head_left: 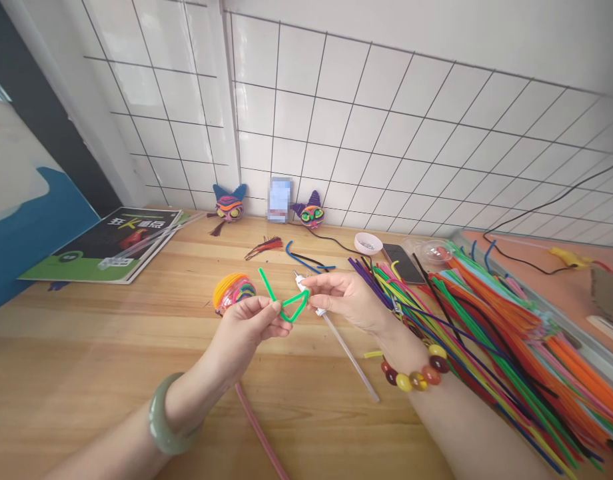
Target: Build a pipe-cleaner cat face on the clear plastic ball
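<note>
A green pipe cleaner [300,309], bent into a small triangle with one straight tail sticking up to the left, is held between both hands over the table. My left hand [254,319] pinches it where the tail meets the triangle. At the triangle's right corner, the fingertips of my right hand [344,297] grip it. Just behind my left hand lies a round ball [234,291] wrapped in orange and multicoloured pipe cleaners, its lower part hidden. Beneath my right hand is a glue gun with a clear glue stick [351,357], partly covered by the fingers.
Many coloured pipe cleaners [486,333] spread over the right side. Two decorated cat-like heads [229,205] and a phone [279,199] lean at the wall. A pink bowl [368,243], a dark phone [404,263], red tassels [266,247] and a magazine [111,243] lie around.
</note>
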